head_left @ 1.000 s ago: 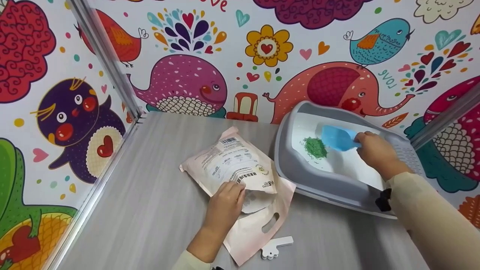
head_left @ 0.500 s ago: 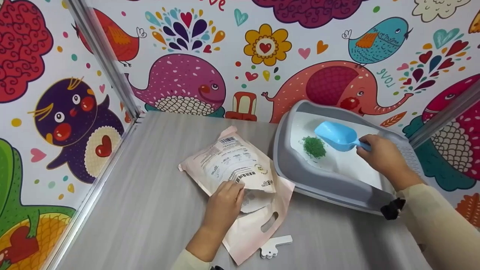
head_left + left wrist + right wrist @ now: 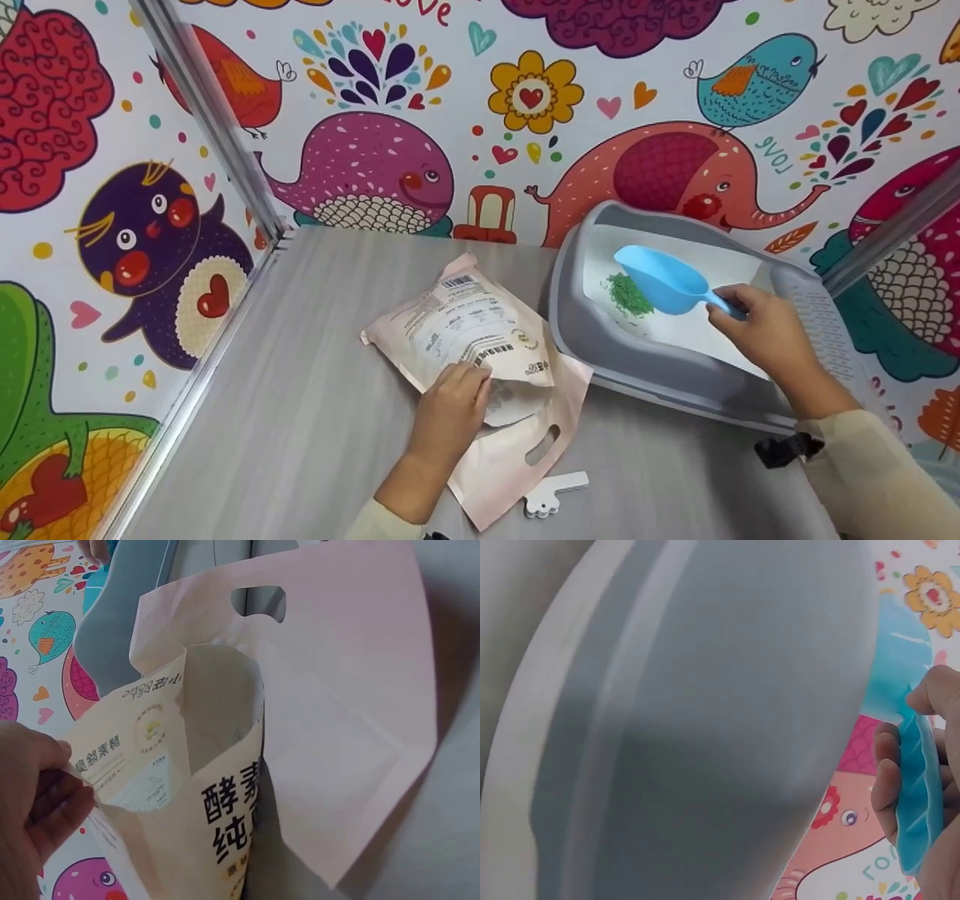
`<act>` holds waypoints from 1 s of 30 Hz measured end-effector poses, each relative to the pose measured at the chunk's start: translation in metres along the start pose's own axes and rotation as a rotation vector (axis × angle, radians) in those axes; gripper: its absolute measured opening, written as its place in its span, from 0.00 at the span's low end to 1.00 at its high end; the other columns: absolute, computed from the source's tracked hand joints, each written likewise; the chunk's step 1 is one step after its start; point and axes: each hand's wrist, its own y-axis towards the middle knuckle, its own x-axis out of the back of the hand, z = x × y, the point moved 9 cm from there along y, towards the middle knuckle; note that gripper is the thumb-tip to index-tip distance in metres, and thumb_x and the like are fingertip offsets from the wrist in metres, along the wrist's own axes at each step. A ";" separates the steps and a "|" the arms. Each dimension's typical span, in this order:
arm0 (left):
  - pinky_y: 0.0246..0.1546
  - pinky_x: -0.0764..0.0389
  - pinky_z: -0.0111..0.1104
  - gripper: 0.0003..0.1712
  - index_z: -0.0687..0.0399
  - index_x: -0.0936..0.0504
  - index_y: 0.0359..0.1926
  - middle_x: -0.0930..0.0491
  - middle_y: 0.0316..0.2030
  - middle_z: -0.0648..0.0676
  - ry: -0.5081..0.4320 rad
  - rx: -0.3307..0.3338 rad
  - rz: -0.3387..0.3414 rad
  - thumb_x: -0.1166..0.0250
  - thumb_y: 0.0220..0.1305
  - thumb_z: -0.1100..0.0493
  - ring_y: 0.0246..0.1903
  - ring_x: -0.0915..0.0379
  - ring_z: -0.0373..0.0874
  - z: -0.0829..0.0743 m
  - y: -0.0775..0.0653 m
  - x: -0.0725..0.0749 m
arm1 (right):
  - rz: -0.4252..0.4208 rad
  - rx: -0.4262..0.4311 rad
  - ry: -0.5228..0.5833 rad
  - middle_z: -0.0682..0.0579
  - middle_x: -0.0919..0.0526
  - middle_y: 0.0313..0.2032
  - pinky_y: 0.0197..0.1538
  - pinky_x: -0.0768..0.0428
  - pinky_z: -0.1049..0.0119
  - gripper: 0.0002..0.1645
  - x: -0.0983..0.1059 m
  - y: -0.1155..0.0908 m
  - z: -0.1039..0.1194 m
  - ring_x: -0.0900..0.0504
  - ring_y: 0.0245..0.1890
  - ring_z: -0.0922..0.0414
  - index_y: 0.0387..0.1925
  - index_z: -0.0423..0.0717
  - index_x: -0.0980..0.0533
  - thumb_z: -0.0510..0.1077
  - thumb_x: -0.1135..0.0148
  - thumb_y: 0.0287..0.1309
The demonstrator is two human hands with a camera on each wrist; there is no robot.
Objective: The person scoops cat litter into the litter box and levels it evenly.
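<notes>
My right hand [image 3: 765,322] grips the ribbed handle of a blue scoop [image 3: 664,281] above a grey litter box [image 3: 637,367]. Below the scoop, a small pile of green granules [image 3: 628,295] lies on the white floor of the box. The right wrist view shows thumb and fingers wrapped round the scoop handle [image 3: 916,795]. With my left hand [image 3: 450,409] I pinch the edge of a pale pink printed bag [image 3: 457,322], which lies on the table. In the left wrist view the bag's mouth [image 3: 221,701] gapes, and its contents are out of sight.
A white clip [image 3: 551,495] lies on the grey table [image 3: 300,420] near the bag's torn-off top with a handle slot [image 3: 517,465]. Patterned walls [image 3: 420,165] stand behind and to the left, with a metal strip at the corner.
My right hand has drawn slightly toward me and right. The scoop has turned, its tip swinging left over the green pile. My left hand and the bag look unchanged.
</notes>
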 end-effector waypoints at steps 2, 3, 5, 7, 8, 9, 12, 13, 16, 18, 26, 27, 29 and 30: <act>0.37 0.19 0.30 0.05 0.53 0.15 0.36 0.19 0.32 0.48 0.000 -0.001 0.001 0.31 0.56 0.61 0.34 0.23 0.41 0.000 0.000 0.000 | -0.035 0.015 0.015 0.43 0.15 0.38 0.41 0.21 0.78 0.18 0.002 -0.006 0.004 0.21 0.35 0.51 0.48 0.41 0.21 0.49 0.39 0.61; 0.37 0.19 0.30 0.05 0.53 0.15 0.36 0.19 0.32 0.48 0.000 -0.002 0.002 0.31 0.56 0.61 0.34 0.22 0.41 0.000 0.000 0.000 | -0.048 0.018 0.023 0.45 0.15 0.37 0.39 0.25 0.83 0.18 0.002 -0.009 0.006 0.22 0.35 0.52 0.47 0.41 0.21 0.49 0.38 0.61; 0.37 0.19 0.29 0.05 0.53 0.15 0.36 0.19 0.31 0.48 0.001 -0.004 0.001 0.31 0.56 0.61 0.34 0.23 0.41 -0.001 0.000 0.000 | -0.057 0.015 0.036 0.46 0.16 0.36 0.36 0.30 0.87 0.18 0.002 -0.015 0.008 0.24 0.34 0.54 0.47 0.42 0.21 0.50 0.38 0.61; 0.36 0.19 0.29 0.05 0.53 0.15 0.35 0.19 0.31 0.48 0.000 -0.006 -0.001 0.31 0.56 0.62 0.34 0.23 0.40 -0.001 0.000 0.001 | -0.062 0.003 0.056 0.47 0.16 0.36 0.35 0.29 0.87 0.19 0.002 -0.021 0.011 0.25 0.33 0.55 0.48 0.43 0.20 0.51 0.38 0.61; 0.36 0.19 0.29 0.05 0.54 0.15 0.35 0.19 0.31 0.48 0.001 -0.006 -0.003 0.31 0.56 0.62 0.34 0.23 0.40 -0.001 0.000 0.001 | -0.061 -0.006 0.061 0.48 0.17 0.36 0.35 0.28 0.86 0.19 0.001 -0.024 0.012 0.26 0.33 0.55 0.48 0.44 0.20 0.52 0.38 0.61; 0.36 0.19 0.29 0.04 0.54 0.16 0.35 0.19 0.31 0.48 0.000 -0.007 -0.004 0.31 0.56 0.62 0.34 0.22 0.40 -0.002 0.001 0.001 | -0.062 -0.013 0.067 0.48 0.17 0.36 0.34 0.28 0.86 0.20 0.000 -0.027 0.013 0.26 0.33 0.56 0.48 0.44 0.20 0.52 0.38 0.61; 0.36 0.19 0.29 0.04 0.54 0.16 0.35 0.19 0.31 0.49 0.006 -0.002 -0.001 0.31 0.56 0.62 0.34 0.22 0.40 -0.002 0.001 0.001 | -0.078 -0.021 0.088 0.49 0.17 0.36 0.34 0.28 0.85 0.19 -0.002 -0.036 0.017 0.28 0.33 0.58 0.47 0.45 0.20 0.52 0.37 0.60; 0.36 0.19 0.30 0.04 0.54 0.16 0.35 0.19 0.31 0.48 0.008 0.000 0.002 0.31 0.56 0.62 0.34 0.22 0.40 -0.001 0.001 0.001 | -0.089 -0.014 0.090 0.49 0.17 0.36 0.34 0.29 0.85 0.18 -0.003 -0.039 0.019 0.28 0.32 0.59 0.47 0.45 0.20 0.51 0.37 0.60; 0.36 0.19 0.30 0.04 0.53 0.16 0.35 0.19 0.31 0.48 0.012 0.006 0.011 0.32 0.57 0.61 0.34 0.22 0.40 -0.001 0.002 0.000 | -0.145 0.031 0.111 0.50 0.18 0.34 0.33 0.30 0.85 0.14 -0.007 -0.048 0.026 0.29 0.31 0.63 0.44 0.44 0.19 0.45 0.34 0.57; 0.37 0.19 0.30 0.04 0.53 0.16 0.36 0.18 0.31 0.48 0.007 0.010 0.015 0.32 0.57 0.61 0.34 0.22 0.40 -0.001 0.001 0.000 | -0.188 0.072 0.144 0.51 0.18 0.33 0.32 0.31 0.85 0.12 -0.009 -0.055 0.031 0.29 0.30 0.65 0.41 0.43 0.19 0.40 0.32 0.54; 0.37 0.19 0.31 0.05 0.53 0.15 0.36 0.18 0.32 0.48 -0.005 0.018 0.018 0.32 0.57 0.62 0.34 0.22 0.40 0.000 0.001 0.001 | -0.291 0.235 0.288 0.50 0.16 0.34 0.36 0.28 0.86 0.17 -0.022 -0.079 0.047 0.24 0.32 0.70 0.38 0.41 0.18 0.27 0.30 0.44; 0.37 0.19 0.31 0.05 0.53 0.15 0.36 0.18 0.32 0.48 -0.008 0.018 0.018 0.32 0.57 0.61 0.34 0.22 0.41 0.000 0.001 0.000 | -0.294 0.253 0.301 0.49 0.15 0.34 0.37 0.28 0.86 0.18 -0.025 -0.082 0.049 0.23 0.33 0.71 0.38 0.41 0.18 0.26 0.30 0.43; 0.37 0.19 0.31 0.05 0.54 0.15 0.36 0.18 0.32 0.48 -0.010 0.020 0.019 0.32 0.57 0.61 0.35 0.22 0.41 0.000 0.002 0.000 | -0.276 0.279 0.326 0.48 0.15 0.35 0.37 0.27 0.86 0.19 -0.033 -0.088 0.051 0.22 0.34 0.71 0.39 0.41 0.18 0.25 0.30 0.42; 0.37 0.19 0.31 0.05 0.54 0.15 0.36 0.18 0.32 0.48 -0.011 0.021 0.021 0.32 0.57 0.61 0.35 0.22 0.41 0.000 0.002 0.000 | -0.267 0.297 0.338 0.49 0.16 0.35 0.36 0.26 0.85 0.19 -0.037 -0.092 0.053 0.22 0.33 0.70 0.40 0.42 0.18 0.25 0.30 0.42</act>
